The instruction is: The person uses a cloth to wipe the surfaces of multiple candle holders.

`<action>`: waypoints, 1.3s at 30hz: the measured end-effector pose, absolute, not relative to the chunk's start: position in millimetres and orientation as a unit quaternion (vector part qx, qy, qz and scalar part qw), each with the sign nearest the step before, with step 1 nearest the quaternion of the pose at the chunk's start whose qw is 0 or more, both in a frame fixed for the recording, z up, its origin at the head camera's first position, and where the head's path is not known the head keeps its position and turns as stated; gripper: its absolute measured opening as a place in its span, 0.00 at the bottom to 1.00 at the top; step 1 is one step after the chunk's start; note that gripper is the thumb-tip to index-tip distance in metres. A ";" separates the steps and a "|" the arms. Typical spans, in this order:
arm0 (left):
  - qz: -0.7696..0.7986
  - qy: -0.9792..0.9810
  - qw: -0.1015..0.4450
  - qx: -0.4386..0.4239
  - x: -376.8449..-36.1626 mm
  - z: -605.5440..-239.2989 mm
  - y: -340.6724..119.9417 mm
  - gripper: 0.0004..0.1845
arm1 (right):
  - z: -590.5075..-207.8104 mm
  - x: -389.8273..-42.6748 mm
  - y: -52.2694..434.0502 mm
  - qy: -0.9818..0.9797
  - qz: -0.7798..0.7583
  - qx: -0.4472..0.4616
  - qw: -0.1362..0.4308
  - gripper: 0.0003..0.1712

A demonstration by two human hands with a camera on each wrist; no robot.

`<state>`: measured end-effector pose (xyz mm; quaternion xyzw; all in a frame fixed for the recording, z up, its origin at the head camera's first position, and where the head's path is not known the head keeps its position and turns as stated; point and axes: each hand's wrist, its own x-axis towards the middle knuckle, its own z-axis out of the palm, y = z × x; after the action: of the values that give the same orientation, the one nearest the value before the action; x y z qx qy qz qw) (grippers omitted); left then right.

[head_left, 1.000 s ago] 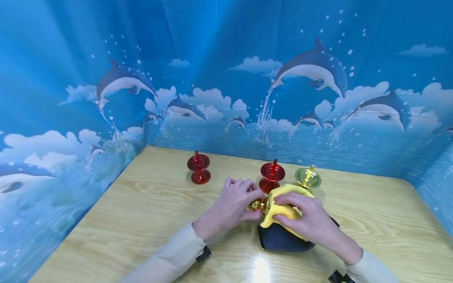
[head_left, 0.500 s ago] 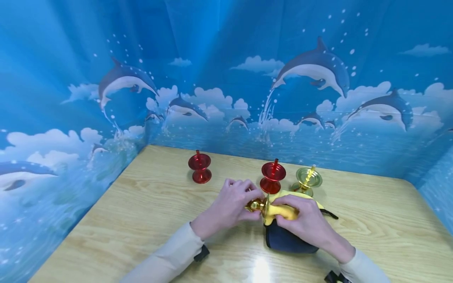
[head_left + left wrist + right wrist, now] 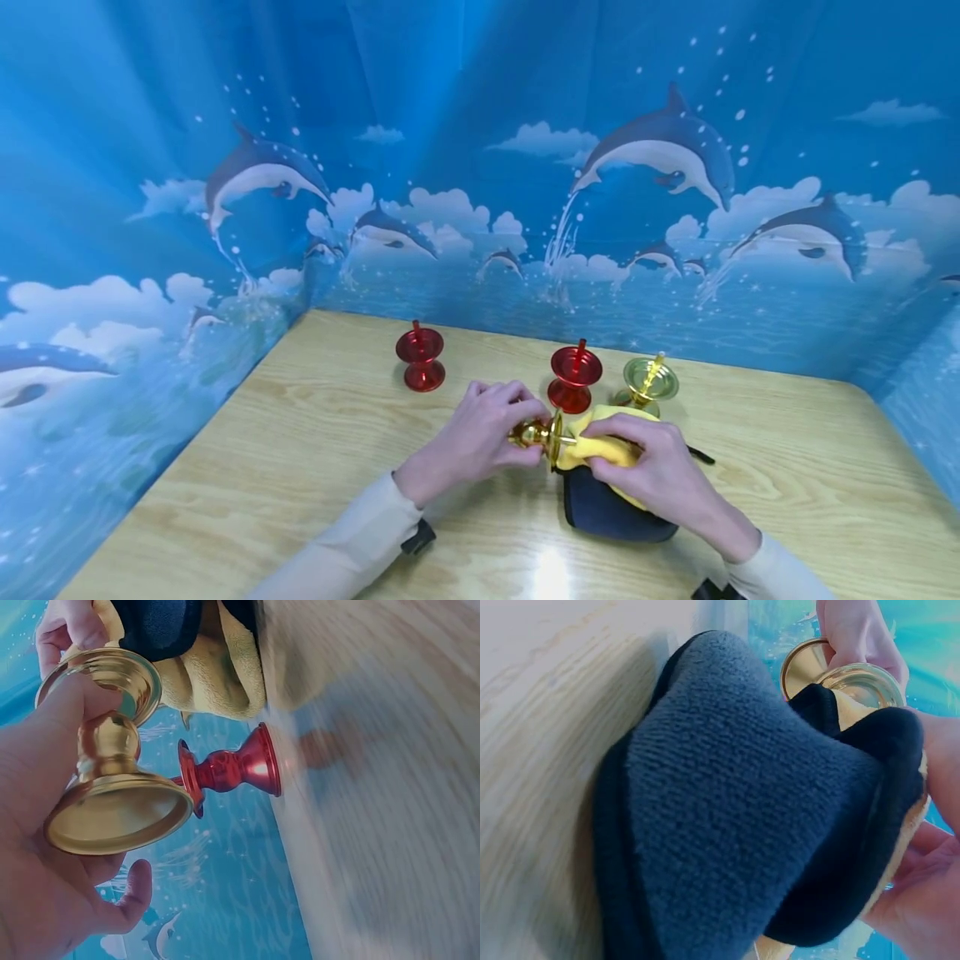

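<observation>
My left hand (image 3: 483,429) grips a shiny gold candle holder (image 3: 534,434) by its stem, held on its side with the dish toward the right. In the left wrist view the hollow base of this candle holder (image 3: 120,814) faces the camera. My right hand (image 3: 651,460) pinches a cleaning cloth (image 3: 615,507), yellow on one side and dark navy on the other. The pinched yellow part wraps the tip of the holder's spike (image 3: 568,441), and the rest hangs down to the table. In the right wrist view the cloth (image 3: 727,787) hides much of the right hand's fingers.
Behind the hands stand a red candle holder (image 3: 574,379) and a pale gold-green one (image 3: 651,382), the latter partly behind the cloth. Another red candle holder (image 3: 422,358) stands farther left on the wooden table (image 3: 322,433). A dolphin-printed backdrop (image 3: 450,167) closes off the back and sides.
The cloth has come off the gold holder's dish and gathered round its spike, part of which now shows. My left hand has shifted slightly left with the holder.
</observation>
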<state>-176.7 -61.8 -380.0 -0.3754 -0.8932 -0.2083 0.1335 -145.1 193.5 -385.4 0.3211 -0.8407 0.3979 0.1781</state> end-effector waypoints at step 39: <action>-0.242 -0.887 0.117 -0.376 -185.9 -372.9 -81.5 0.16 | -350.1 -151.9 226.8 -0.884 0.369 0.238 0.162 0.16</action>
<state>-185.9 -81.5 -372.9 -0.3755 -0.8868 -0.2423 0.1175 -151.9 226.8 -350.1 0.2380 -0.8837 0.3693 0.1617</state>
